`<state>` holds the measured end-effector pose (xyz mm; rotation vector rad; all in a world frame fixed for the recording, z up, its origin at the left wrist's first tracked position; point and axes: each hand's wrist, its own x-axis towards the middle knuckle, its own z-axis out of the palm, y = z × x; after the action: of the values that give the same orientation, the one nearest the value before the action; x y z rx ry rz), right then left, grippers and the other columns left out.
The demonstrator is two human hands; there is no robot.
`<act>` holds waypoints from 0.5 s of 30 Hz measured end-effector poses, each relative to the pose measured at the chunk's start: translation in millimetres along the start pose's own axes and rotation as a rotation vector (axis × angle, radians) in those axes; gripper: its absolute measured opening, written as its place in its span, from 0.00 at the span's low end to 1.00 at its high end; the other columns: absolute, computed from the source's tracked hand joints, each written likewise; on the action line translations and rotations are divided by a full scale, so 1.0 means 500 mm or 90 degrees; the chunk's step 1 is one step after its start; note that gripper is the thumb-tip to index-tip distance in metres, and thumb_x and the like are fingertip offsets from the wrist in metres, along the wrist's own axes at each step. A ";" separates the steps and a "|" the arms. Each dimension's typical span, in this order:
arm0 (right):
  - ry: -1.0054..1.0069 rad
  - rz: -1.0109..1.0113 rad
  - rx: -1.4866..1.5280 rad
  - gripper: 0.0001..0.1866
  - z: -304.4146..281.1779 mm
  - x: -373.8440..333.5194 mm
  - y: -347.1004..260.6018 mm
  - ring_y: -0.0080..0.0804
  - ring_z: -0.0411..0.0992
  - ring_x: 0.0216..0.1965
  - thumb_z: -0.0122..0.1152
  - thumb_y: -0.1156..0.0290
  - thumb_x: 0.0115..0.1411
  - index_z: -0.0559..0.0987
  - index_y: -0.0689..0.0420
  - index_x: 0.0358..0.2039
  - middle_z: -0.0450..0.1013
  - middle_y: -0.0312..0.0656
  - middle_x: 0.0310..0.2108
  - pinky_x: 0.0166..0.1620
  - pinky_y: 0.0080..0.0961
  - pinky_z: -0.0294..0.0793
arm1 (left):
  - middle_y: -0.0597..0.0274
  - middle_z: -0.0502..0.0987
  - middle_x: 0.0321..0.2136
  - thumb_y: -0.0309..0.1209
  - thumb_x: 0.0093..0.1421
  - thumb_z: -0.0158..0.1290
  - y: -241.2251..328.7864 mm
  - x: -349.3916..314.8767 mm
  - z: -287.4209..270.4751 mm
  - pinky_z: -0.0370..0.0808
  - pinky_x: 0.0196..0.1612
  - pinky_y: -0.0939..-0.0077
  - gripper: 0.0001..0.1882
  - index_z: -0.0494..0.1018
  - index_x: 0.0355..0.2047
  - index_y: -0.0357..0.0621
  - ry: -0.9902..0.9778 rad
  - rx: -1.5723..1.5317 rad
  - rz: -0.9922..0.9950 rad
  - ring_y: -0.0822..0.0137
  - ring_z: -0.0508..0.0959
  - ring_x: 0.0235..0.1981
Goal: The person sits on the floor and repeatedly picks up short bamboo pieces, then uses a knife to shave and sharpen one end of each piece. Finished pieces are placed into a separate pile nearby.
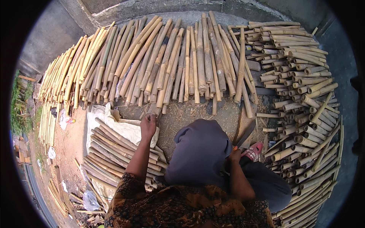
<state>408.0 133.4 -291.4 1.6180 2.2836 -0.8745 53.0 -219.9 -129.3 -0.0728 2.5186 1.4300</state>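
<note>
My left hand (148, 125) reaches forward past my knee, its fingers closed. Whether something thin sits in them I cannot make out. Just beyond it lie the near ends of a long row of bamboo poles (205, 57), side by side. My right hand (233, 156), low beside my bent leg, is wrapped round the orange handle of a machete (245, 133). The broad dark blade points forward and to the right. Left of my left forearm, a smaller pile of cut bamboo poles (110, 146) rests on a whitish sack (99, 116).
A tall stack of bamboo poles (300, 95) fills the right side, cut ends facing inward. A concrete wall (125, 13) runs along the back. My foot wears a pink and white sandal (253, 151). Clear plastic bags (90, 200) lie on the ground at left.
</note>
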 end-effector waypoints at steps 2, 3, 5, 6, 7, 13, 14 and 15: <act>0.038 0.061 0.074 0.30 -0.012 -0.007 -0.005 0.63 0.77 0.45 0.61 0.51 0.60 0.76 0.72 0.41 0.78 0.67 0.39 0.48 0.48 0.75 | 0.46 0.77 0.51 0.44 0.70 0.52 0.058 0.058 0.152 0.79 0.43 0.61 0.25 0.71 0.57 0.37 -0.235 -0.203 -0.281 0.56 0.80 0.44; 0.060 0.097 0.101 0.30 -0.023 -0.013 -0.013 0.63 0.77 0.45 0.61 0.51 0.60 0.76 0.72 0.41 0.78 0.67 0.39 0.48 0.48 0.75 | 0.43 0.68 0.59 0.44 0.70 0.52 0.081 0.079 0.215 0.78 0.47 0.57 0.29 0.65 0.61 0.36 -0.233 -0.257 -0.350 0.53 0.76 0.52; 0.073 0.065 0.097 0.28 -0.047 -0.030 -0.034 0.63 0.77 0.45 0.62 0.53 0.59 0.76 0.72 0.40 0.78 0.67 0.38 0.48 0.48 0.75 | 0.40 0.53 0.69 0.44 0.70 0.53 0.106 0.127 0.274 0.76 0.54 0.53 0.36 0.53 0.68 0.36 -0.216 -0.411 -0.431 0.51 0.68 0.62; 0.081 0.054 0.089 0.27 -0.058 -0.040 -0.045 0.63 0.78 0.45 0.62 0.54 0.59 0.76 0.72 0.40 0.78 0.66 0.38 0.48 0.48 0.75 | 0.39 0.47 0.70 0.43 0.70 0.53 0.116 0.147 0.294 0.74 0.57 0.52 0.40 0.46 0.71 0.36 -0.202 -0.504 -0.436 0.51 0.65 0.64; 0.082 0.046 0.101 0.26 -0.069 -0.047 -0.056 0.62 0.78 0.44 0.62 0.55 0.58 0.76 0.71 0.40 0.78 0.66 0.38 0.48 0.48 0.75 | 0.38 0.42 0.72 0.43 0.70 0.53 0.129 0.166 0.308 0.73 0.59 0.51 0.44 0.40 0.73 0.37 -0.166 -0.579 -0.457 0.51 0.62 0.66; 0.081 0.083 0.184 0.22 -0.068 -0.063 -0.070 0.61 0.78 0.42 0.62 0.58 0.58 0.78 0.70 0.35 0.78 0.63 0.35 0.44 0.47 0.75 | 0.66 0.74 0.24 0.45 0.70 0.53 0.217 0.202 0.144 0.80 0.30 0.73 0.17 0.74 0.34 0.44 -0.037 -0.522 -0.225 0.70 0.79 0.26; 0.060 0.094 0.191 0.22 -0.056 -0.057 -0.064 0.59 0.79 0.41 0.63 0.59 0.58 0.77 0.70 0.37 0.78 0.62 0.36 0.45 0.46 0.75 | 0.65 0.75 0.25 0.45 0.70 0.53 0.237 0.203 0.090 0.79 0.29 0.74 0.17 0.74 0.34 0.43 -0.019 -0.473 -0.194 0.70 0.78 0.25; 0.060 0.094 0.194 0.22 -0.044 -0.047 -0.055 0.57 0.79 0.41 0.64 0.60 0.57 0.76 0.69 0.40 0.79 0.61 0.37 0.45 0.46 0.76 | 0.65 0.75 0.25 0.46 0.70 0.53 0.257 0.201 0.038 0.79 0.28 0.76 0.18 0.73 0.35 0.43 0.001 -0.435 -0.134 0.70 0.78 0.25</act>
<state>395.2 121.3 -252.9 1.9628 2.1377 -1.1764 -62.0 -129.1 -54.3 -0.4395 1.8387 2.1041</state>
